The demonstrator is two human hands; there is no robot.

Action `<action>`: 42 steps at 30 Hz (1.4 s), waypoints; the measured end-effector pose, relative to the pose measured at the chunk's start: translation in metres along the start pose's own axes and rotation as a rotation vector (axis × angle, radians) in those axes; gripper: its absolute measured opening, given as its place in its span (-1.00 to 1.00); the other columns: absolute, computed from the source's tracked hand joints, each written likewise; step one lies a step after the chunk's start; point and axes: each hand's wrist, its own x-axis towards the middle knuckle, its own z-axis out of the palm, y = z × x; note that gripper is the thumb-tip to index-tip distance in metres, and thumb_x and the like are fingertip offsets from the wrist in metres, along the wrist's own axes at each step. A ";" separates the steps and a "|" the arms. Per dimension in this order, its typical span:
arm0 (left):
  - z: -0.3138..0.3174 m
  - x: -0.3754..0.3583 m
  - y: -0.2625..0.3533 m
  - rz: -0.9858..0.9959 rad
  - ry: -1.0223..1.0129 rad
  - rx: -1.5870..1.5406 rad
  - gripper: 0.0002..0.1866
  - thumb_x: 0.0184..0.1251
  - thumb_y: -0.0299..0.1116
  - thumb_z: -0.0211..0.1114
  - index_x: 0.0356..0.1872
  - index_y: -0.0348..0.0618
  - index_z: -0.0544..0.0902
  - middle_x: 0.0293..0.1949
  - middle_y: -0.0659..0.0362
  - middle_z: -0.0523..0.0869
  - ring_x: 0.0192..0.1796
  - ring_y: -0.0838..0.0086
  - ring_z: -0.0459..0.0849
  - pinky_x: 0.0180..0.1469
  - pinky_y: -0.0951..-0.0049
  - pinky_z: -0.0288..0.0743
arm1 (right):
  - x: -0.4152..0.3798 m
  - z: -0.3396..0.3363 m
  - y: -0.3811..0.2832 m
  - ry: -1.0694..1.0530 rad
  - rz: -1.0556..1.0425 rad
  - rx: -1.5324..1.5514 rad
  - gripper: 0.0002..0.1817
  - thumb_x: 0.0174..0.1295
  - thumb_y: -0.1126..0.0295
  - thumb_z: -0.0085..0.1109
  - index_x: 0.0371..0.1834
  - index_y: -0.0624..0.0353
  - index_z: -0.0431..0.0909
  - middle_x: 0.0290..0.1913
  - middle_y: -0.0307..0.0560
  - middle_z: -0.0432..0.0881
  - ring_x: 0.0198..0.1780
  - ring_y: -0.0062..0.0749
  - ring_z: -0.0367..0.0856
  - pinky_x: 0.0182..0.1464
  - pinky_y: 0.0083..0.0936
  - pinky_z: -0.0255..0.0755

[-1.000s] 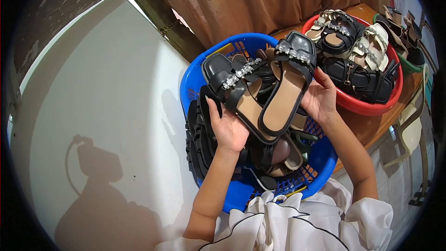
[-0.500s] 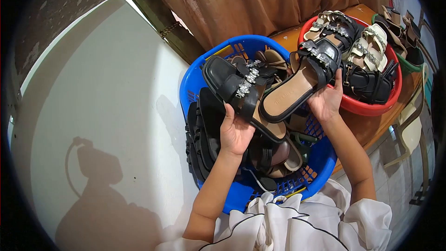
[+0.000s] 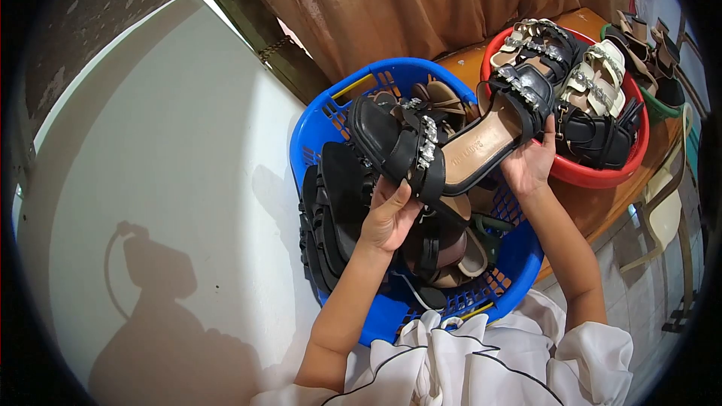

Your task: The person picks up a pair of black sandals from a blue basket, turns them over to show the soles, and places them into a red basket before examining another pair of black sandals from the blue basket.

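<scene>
Apparently mid-handling, I have my left grip (image 3: 392,218) around one black jewel-strapped sandal (image 3: 380,131), my right grip (image 3: 530,164) around its tan-insoled mate (image 3: 481,152), mostly over the blue plastic basket (image 3: 380,323), and moving should call for steady support.

The brown curtain (image 3: 436,7) and wooden table (image 3: 465,65) suggest a home.
</scene>
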 end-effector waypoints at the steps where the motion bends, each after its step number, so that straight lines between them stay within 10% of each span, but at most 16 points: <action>1: 0.000 0.000 0.001 -0.014 -0.003 -0.020 -0.56 0.11 -0.45 0.21 0.06 -0.13 0.35 -0.01 0.18 0.49 0.08 0.42 0.42 0.16 0.31 0.24 | 0.000 0.002 0.000 0.047 -0.029 -0.024 -0.19 0.08 -0.19 -0.21 0.25 0.22 0.05 0.27 0.13 0.10 0.29 0.02 0.03 0.31 -0.06 -0.15; 21: -0.010 -0.004 -0.004 -0.036 -0.048 -0.086 -0.54 0.02 -0.52 0.28 0.01 -0.10 0.40 -0.04 0.19 0.52 0.05 0.44 0.46 0.13 0.34 0.30 | -0.002 0.014 0.006 -0.091 0.005 -0.117 -0.12 -0.05 -0.18 0.07 0.25 0.18 0.08 0.26 0.05 0.14 0.27 0.14 0.01 0.29 -0.02 -0.13; 31: -0.014 -0.001 0.002 0.131 -0.043 -0.323 -0.45 0.04 -0.22 0.28 0.08 -0.15 0.36 0.05 0.11 0.46 0.12 0.32 0.39 0.14 0.18 0.29 | -0.007 -0.009 0.001 -0.087 0.172 -0.493 0.01 -0.37 -0.44 0.07 0.14 0.02 0.27 0.15 -0.21 0.32 0.18 -0.37 0.23 0.19 -0.29 0.04; 42: -0.016 0.001 0.015 0.216 -0.132 -0.524 -0.41 0.04 -0.18 0.27 0.10 -0.17 0.32 0.07 0.05 0.42 0.13 0.25 0.39 0.13 0.10 0.32 | -0.013 -0.016 0.006 -0.100 0.154 -0.807 0.08 -0.48 -0.39 0.15 0.15 0.07 0.23 0.15 -0.16 0.32 0.20 -0.32 0.22 0.18 -0.24 0.08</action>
